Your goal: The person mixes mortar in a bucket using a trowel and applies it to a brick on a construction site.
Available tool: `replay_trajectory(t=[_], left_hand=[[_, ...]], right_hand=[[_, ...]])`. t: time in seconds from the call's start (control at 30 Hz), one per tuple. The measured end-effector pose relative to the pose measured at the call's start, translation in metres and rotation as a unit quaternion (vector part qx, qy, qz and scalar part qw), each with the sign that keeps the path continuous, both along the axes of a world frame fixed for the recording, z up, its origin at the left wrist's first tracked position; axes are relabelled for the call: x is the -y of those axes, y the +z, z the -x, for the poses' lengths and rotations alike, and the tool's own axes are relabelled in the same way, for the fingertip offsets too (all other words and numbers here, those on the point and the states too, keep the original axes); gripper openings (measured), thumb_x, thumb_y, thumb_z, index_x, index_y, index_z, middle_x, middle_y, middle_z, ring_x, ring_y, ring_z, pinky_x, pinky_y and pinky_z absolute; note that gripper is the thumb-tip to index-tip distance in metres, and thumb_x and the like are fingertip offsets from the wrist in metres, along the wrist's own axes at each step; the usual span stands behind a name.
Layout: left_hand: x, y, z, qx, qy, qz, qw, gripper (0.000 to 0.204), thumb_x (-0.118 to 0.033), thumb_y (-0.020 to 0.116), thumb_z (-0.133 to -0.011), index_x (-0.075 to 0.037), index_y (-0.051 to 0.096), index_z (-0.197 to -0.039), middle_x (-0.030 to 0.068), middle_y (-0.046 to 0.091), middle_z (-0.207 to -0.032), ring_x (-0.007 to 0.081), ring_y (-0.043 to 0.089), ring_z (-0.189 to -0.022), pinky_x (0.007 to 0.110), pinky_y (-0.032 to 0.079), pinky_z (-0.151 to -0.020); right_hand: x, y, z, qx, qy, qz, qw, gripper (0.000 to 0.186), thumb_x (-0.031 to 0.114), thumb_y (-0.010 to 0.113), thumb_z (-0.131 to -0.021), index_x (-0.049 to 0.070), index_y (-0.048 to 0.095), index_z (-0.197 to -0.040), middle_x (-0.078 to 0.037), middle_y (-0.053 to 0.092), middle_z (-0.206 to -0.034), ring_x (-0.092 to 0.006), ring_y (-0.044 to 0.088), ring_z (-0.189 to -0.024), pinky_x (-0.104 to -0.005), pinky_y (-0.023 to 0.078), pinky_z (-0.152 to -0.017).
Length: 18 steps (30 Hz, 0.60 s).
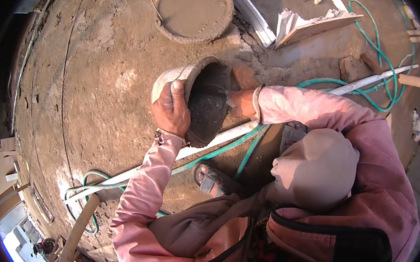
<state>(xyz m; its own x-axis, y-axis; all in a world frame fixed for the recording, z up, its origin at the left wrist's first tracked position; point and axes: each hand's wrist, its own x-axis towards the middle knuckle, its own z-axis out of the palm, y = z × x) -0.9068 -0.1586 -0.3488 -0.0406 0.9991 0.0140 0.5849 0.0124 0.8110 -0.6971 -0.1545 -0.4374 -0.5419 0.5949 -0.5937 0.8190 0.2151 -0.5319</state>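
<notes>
A mortar-caked bucket (207,106) lies tilted on its side in front of me, its dark mouth turned to the right. My left hand (172,109) grips its left side, thumb up along the outer wall. At the mouth's right edge is my right hand (242,103), its fingers curled and partly hidden; a small greyish patch shows at the fingertips, and what it holds cannot be made out. A reddish-brown brick piece (245,77) lies just beyond that hand.
A round tub of grey slurry (192,10) stands at the far side. White channel strips (249,12) and a board (316,28) lie to its right. A white pipe (235,133) and green hose (212,154) cross the muddy ground before my feet. A wooden pole (75,242) rises at left.
</notes>
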Motion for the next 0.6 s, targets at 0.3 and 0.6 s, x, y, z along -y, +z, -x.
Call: replay_trajectory(t=[0.3, 0.6], left_hand=[[0.014, 0.0, 0.032, 0.073, 0.019, 0.056, 0.996, 0.047, -0.041, 0.044, -0.096, 0.001, 0.065, -0.091, 0.0073, 0.062, -0.07, 0.013, 0.057, -0.066, 0.028, 0.046, -0.061], [0.002, -0.005, 0.049, 0.082, 0.064, 0.005, 0.995, 0.051, -0.043, 0.043, -0.096, 0.002, 0.066, -0.091, 0.004, 0.061, -0.074, 0.0112, 0.054, -0.07, 0.025, 0.044, -0.065]], right_hand=[[0.019, -0.014, 0.005, -0.24, -0.196, 0.54, 0.782, 0.015, 0.02, 0.06, -0.077, 0.006, 0.056, -0.078, -0.003, 0.049, -0.065, -0.012, 0.047, -0.049, -0.0283, 0.037, -0.042], [0.047, -0.017, 0.027, -0.404, -0.143, 0.686, 0.588, 0.026, 0.018, 0.056, -0.08, 0.006, 0.047, -0.102, 0.0, 0.046, -0.063, -0.0083, 0.041, -0.039, -0.026, 0.033, -0.032]])
